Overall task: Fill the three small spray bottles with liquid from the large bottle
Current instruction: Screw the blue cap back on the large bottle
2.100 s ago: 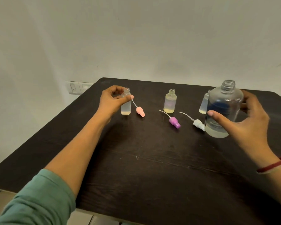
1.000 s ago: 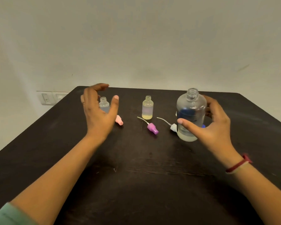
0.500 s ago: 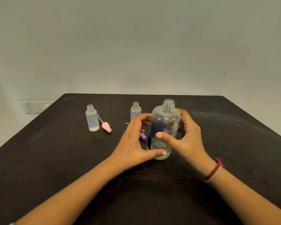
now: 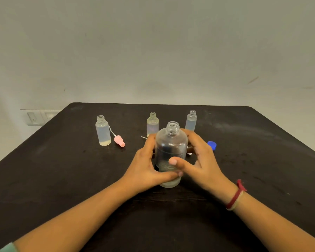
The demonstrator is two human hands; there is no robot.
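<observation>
Once the left hand [image 4: 145, 166] quit the leftmost small spray bottle [image 4: 103, 131], it joined the right hand [image 4: 202, 160] on the large bottle [image 4: 171, 148]; both hands grip it, fingers curled round, thumbs in front; it stands upright, uncapped, mid-tabletop [image 4: 62, 179]; a pour looks imminent.

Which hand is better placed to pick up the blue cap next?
Right, probably: the cap lies just beyond the right hand, while the left hand grips the bottle on the opposite side.
</observation>
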